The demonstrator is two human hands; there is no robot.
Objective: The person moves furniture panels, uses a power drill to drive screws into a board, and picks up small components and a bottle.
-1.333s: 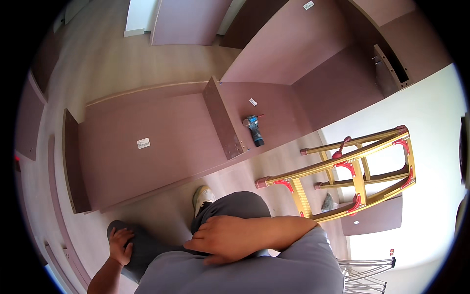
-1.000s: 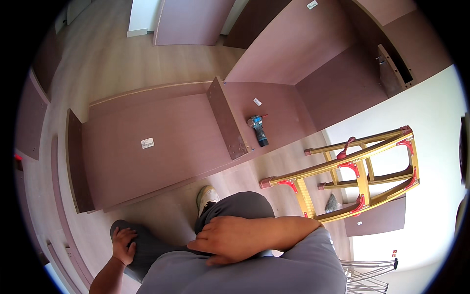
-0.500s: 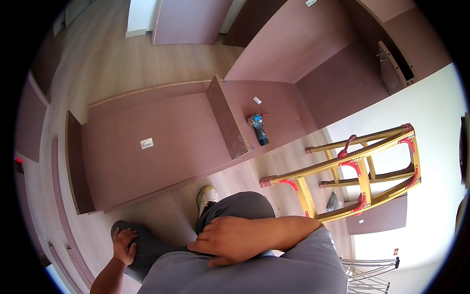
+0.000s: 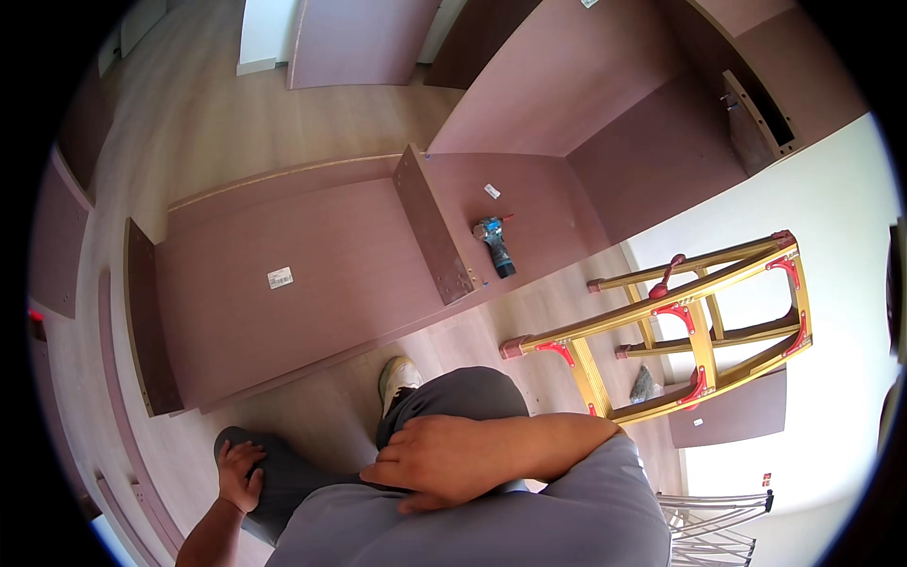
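Note:
My left hand [image 4: 242, 474] rests on my left knee, fingers spread over the dark grey trouser cloth, with nothing in it. Across my lap lies my right hand [image 4: 425, 459], its fingers stretched loosely over my other thigh, and it holds nothing. In front of me a reddish-brown cabinet carcass [image 4: 302, 227] lies on the floor. An upright divider panel [image 4: 431, 227] splits it. To the right of that divider, a blue-and-black cordless drill [image 4: 496, 248] with a red-tipped bit lies on the board, out of reach of both hands as they rest.
At the right, a yellow stepladder [image 4: 661, 326] with red fittings lies tipped over beside the white wall [image 4: 831, 227]. Loose panels [image 4: 359, 42] lean at the back. Long strips [image 4: 118, 378] lie on the floor at the left. A folded metal rack [image 4: 713, 520] is at lower right.
The view has shifted very slightly, so the cabinet and drill sit a little further left in the picture. Both hands stay where they were.

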